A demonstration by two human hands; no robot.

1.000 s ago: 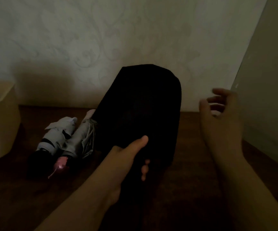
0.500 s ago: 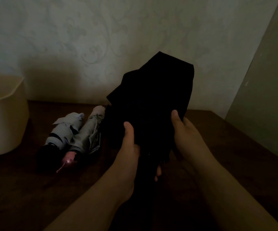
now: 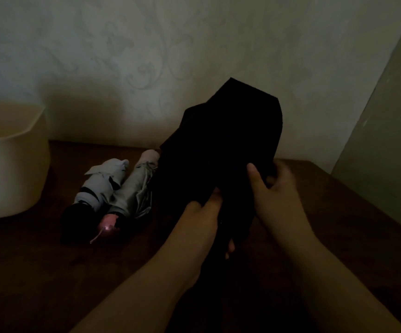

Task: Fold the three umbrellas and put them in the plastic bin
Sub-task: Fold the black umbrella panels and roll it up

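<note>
A black umbrella (image 3: 221,150) stands collapsed in the middle, its loose canopy pointing up and away. My left hand (image 3: 201,217) grips it low on its shaft, fingers wrapped around from the left. My right hand (image 3: 273,191) holds the canopy fabric from the right, thumb pressed on the cloth. Two folded umbrellas lie on the brown table to the left: a light grey one with a black handle (image 3: 98,186) and a grey one with a pink handle (image 3: 132,188). The cream plastic bin (image 3: 14,152) stands at the far left.
The brown table (image 3: 50,272) runs back to a patterned wall. A pale panel or door (image 3: 386,140) rises at the right edge. The scene is dim.
My right hand came in from the open air on the right and took hold of the black canopy. The canopy has been gathered narrower and tilted to the right.
</note>
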